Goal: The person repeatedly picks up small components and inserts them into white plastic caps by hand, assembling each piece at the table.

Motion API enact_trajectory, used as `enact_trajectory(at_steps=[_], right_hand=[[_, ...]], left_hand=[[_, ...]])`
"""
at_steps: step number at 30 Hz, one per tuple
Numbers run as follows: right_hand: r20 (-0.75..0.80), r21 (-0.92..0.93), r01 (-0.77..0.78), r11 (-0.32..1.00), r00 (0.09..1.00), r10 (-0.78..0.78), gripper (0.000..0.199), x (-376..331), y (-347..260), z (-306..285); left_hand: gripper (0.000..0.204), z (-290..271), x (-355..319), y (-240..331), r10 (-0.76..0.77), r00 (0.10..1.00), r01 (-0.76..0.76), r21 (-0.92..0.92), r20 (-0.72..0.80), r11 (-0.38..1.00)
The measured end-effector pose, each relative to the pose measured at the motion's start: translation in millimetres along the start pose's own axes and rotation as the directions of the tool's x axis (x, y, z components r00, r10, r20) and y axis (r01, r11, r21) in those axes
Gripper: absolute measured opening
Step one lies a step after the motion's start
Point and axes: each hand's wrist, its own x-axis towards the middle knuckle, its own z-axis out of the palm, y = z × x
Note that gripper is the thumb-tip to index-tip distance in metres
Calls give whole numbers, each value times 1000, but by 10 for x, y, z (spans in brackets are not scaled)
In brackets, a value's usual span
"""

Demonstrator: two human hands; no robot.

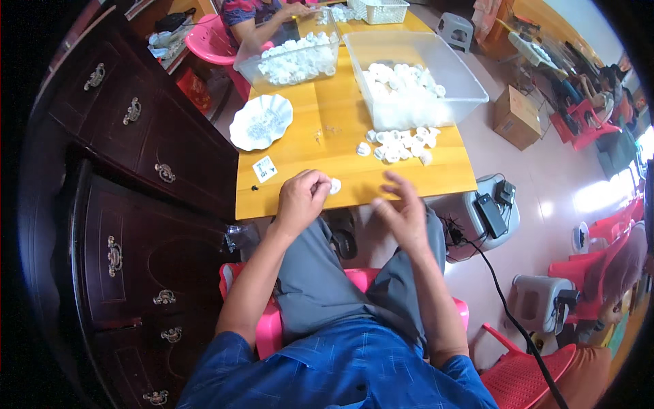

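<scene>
— What sits closest?
— The person's blue shirt (340, 368), then the right hand (402, 211), fingers spread and holding nothing, off the wooden table (300, 160) edge
— And the left hand (300, 198)?
— Curled, pinching a small white plastic cap (334, 185) at the table's near edge — more caps (402, 142) lie loose just beyond, below the clear bin (415, 75), likely kept within easy reach

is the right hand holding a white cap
No, the right hand is open and empty with fingers spread, while the left hand pinches a white cap.
</scene>
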Motion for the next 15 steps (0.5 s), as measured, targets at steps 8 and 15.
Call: enact_trajectory(at_steps=[8, 15], right_hand=[[-334, -672, 11, 741, 888, -316, 45, 702, 115, -510], [-280, -768, -75, 636, 933, -227, 43, 846, 338, -519]], left_hand=[[24, 373, 555, -392, 94, 990, -79, 140, -107, 987], [33, 176, 784, -620, 46, 995, -8, 378, -92, 926]])
